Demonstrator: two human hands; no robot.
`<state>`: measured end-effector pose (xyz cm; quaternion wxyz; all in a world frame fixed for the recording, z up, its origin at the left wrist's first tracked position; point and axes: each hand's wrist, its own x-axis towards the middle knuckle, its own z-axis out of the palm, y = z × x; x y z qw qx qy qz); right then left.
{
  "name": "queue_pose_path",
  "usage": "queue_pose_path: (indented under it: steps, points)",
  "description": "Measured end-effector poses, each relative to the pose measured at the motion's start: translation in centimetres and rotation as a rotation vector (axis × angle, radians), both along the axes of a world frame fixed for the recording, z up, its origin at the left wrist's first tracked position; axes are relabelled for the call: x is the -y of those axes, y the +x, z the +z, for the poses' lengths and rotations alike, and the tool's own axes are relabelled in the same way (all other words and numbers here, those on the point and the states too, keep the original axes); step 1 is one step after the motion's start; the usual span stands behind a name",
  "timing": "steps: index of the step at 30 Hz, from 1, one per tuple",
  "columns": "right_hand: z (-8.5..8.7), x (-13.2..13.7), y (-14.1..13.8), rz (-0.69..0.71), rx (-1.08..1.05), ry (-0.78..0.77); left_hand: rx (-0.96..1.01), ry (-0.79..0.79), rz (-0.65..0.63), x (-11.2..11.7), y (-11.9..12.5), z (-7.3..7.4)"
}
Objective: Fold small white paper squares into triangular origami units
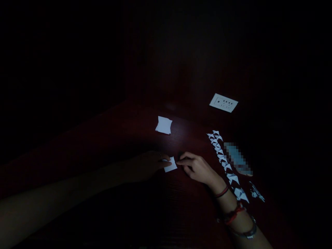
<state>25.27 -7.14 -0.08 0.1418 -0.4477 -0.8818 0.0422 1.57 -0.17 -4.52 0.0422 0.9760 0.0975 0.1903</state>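
Note:
A small white piece of paper [170, 166], which looks folded, lies on the dark red table. My left hand [153, 161] reaches in from the left in deep shadow. Its fingertips rest on the paper's left part and hold it against the tabletop. Just right of the paper is my right hand [198, 167], its index finger stretched toward the paper's right edge and the other fingers loosely bent. Nothing shows in this hand. Whether its fingertip touches the paper I cannot tell. Beyond the hands sits a stack of square white paper [164, 125].
To the right runs a row of small folded paper pieces [219, 151]. Beside it lies a pixelated phone-like object [238, 158], with a cluster of small pale bits [256, 192] nearer me. A white socket plate [223, 103] is on the back wall. The surroundings are very dark.

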Motion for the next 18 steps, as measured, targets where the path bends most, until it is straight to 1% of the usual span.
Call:
queue_pose_path:
  steps: [3, 6, 11, 14, 18]
  points:
    - [0.1, 0.2, 0.3, -0.014, -0.089, 0.005, -0.005, 0.028, 0.023, 0.2, -0.2, 0.8]
    - [0.4, 0.4, 0.5, 0.01, -0.171, -0.03, -0.022, 0.04, 0.045, 0.3, -0.3, 1.4]
    - [0.3, 0.6, -0.2, 0.04, -0.188, -0.07, -0.051, 0.045, 0.043, 0.5, -0.4, 1.5]
    - [0.0, 0.5, -0.9, -0.013, -0.202, -0.082, -0.034, 0.035, 0.059, 0.8, -0.5, 1.7]
    - [-0.4, 0.5, -1.5, -0.137, -0.2, -0.091, -0.031, 0.02, 0.079, 1.5, -0.4, 2.0]
